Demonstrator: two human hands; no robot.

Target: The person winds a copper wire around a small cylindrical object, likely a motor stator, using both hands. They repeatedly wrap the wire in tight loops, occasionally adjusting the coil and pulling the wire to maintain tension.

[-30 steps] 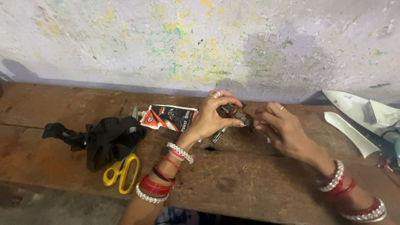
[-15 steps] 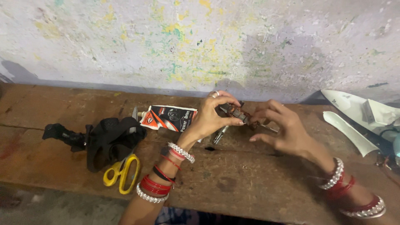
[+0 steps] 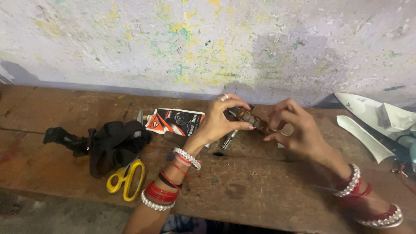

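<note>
My left hand [image 3: 221, 119] grips a small brown, elongated part [image 3: 251, 119] above a wooden bench [image 3: 242, 190]. My right hand [image 3: 294, 125] touches the part's other end with its fingertips. Both wrists wear red and white bangles. A thin metal tool [image 3: 229, 139] lies on the bench just below the part. A flattened glue tube [image 3: 175, 122] in red, black and white lies to the left of my left hand.
Yellow-handled scissors [image 3: 125, 178] lie near the bench's front edge. A black strap with a mount [image 3: 102, 141] sits at the left. White plastic pieces [image 3: 368, 130] rest at the right. A paint-flecked wall [image 3: 208, 47] rises behind the bench.
My right hand has shifted slightly right and its fingers now pinch the part's end. My left hand keeps its hold.
</note>
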